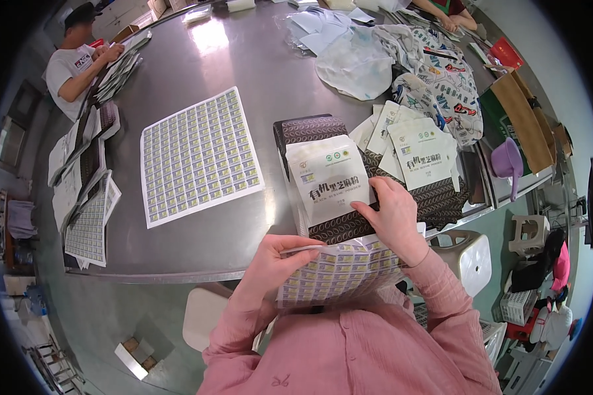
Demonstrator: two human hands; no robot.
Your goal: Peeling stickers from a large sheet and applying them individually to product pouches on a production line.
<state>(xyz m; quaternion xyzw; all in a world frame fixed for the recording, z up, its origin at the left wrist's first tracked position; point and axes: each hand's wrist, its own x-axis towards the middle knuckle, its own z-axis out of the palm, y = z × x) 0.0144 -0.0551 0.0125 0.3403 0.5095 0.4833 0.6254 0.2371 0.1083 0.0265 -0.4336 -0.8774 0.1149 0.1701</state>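
A sheet of small yellow and purple stickers (349, 270) hangs over the table's near edge, in front of my body. My left hand (277, 262) is closed on its upper left edge, pinching it between thumb and fingers. My right hand (396, 214) is at the lower right of a white printed pouch (325, 174), thumb on its face and fingers at its right edge. That pouch tops a stack and bears a small sticker at its upper left. Dark patterned material (339, 227) lies under the stack.
Another sticker sheet (201, 158) lies flat on the metal table (184, 247). Loose white pouches (425, 151) spread to the right, near printed cloth (451, 79) and a purple scoop (507, 161). More pouches (66, 155) line the left edge. Co-workers' hands (112, 51) are at the far side.
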